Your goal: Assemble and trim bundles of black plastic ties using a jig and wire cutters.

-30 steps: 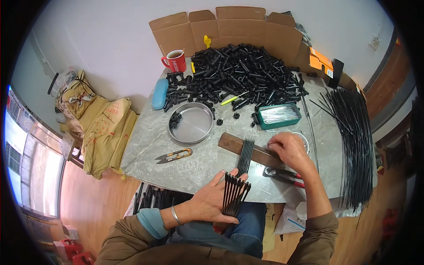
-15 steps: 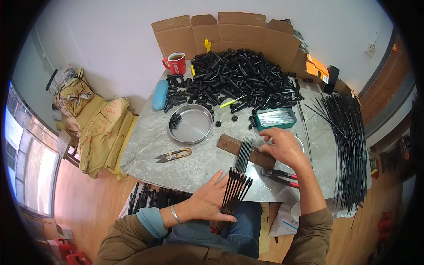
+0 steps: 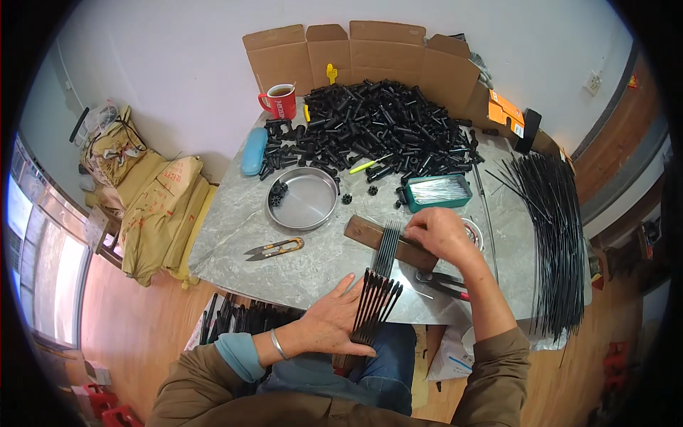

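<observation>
From where I stand, a pale wall (image 3: 178, 78) rises behind the grey, marble-patterned table (image 3: 220, 228). A socket (image 3: 593, 83) sits on the wall at right, near a brown door (image 3: 627, 135). At left, daylight glares through a window (image 3: 67, 285) onto the light-brown wood floor (image 3: 153, 341).

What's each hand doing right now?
Left hand: at the black rods, partly spread; grip can't be told.
Right hand: pinched closed beside the rods; anything held can't be seen.
</observation>
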`<state>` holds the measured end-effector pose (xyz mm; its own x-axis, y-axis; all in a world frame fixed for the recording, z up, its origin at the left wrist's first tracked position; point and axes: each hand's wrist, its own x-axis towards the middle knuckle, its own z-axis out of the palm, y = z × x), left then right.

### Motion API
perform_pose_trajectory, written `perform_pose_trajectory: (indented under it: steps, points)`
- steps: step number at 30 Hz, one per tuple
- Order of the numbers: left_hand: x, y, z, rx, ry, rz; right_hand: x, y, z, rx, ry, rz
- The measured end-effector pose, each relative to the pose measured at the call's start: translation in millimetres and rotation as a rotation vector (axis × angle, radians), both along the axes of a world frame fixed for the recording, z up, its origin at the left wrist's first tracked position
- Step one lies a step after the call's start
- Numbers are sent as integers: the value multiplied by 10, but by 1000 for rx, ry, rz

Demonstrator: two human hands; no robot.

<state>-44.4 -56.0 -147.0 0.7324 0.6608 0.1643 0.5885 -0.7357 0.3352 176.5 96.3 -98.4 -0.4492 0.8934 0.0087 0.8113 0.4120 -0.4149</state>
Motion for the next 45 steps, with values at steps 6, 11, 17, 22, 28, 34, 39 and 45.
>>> perform_pose_trajectory:
  steps: [6, 11, 17, 22, 28, 34, 39, 45]
  points:
    - [-2, -66, 32, -7, -27, -9, 305, 492, 42, 342, 22, -271]
    - [17, -120, 43, -8, -17, -21, 299, 740, -173, 332, -147, -159]
    - [-9, -125, 34, -21, -11, -26, 255, 769, -229, 534, -201, -95]
    - [-1, -133, 6, -32, -19, -31, 340, 407, 34, 596, 60, -109]
    - [-16, -129, 4, -34, 5, -14, 289, -295, -46, 111, 253, 83]
    - [11, -135, 24, -32, 2, -19, 383, -379, -79, 56, 200, 40]
    - [4, -144, 27, -33, -10, -18, 385, -397, -105, 62, 199, 34]
    - [9, -145, 23, -45, 9, -16, 387, -405, -119, 51, 200, 18]
